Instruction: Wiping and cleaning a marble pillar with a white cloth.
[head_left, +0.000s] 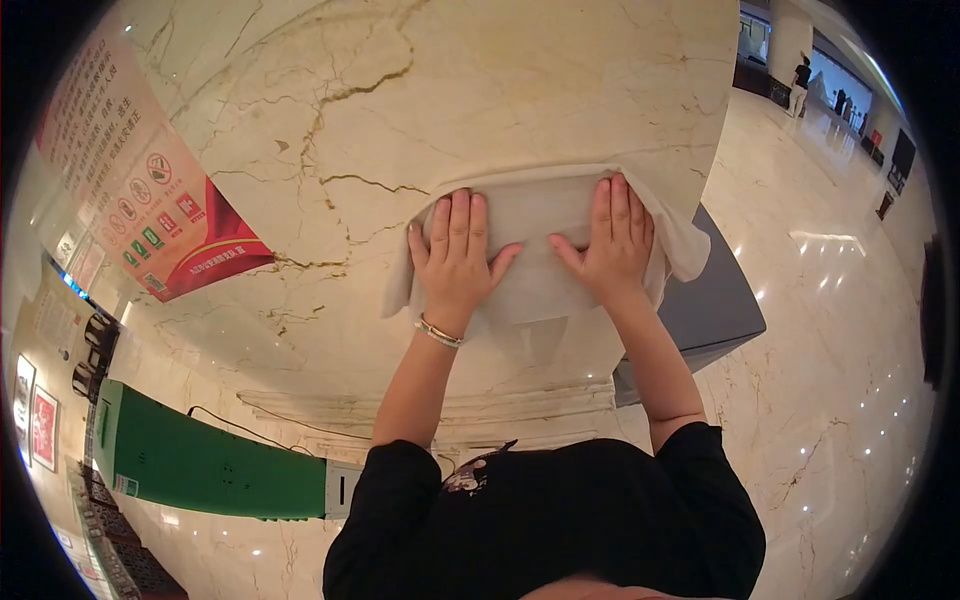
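Observation:
A pale grey cloth (536, 217) is spread against the upright, veined marble face (517, 97) in front of me. My left hand (456, 251) holds down its left part, with palm flat and thumb pointing inward. On the right part, my right hand (616, 244) presses the cloth to the stone in the same way. The two thumbs point towards each other with a small gap between them. Loose folds hang past both hands, and the right corner droops beyond the marble's edge. A bracelet (439, 331) circles my left wrist.
A red-and-white poster (161, 202) with writing and safety symbols is on the marble at left. Below it stands a green cabinet-like unit (217, 457), with a black cable nearby. A grey covered block (709, 292) stands at right. A person (800, 86) stands far off on the shiny floor (817, 420).

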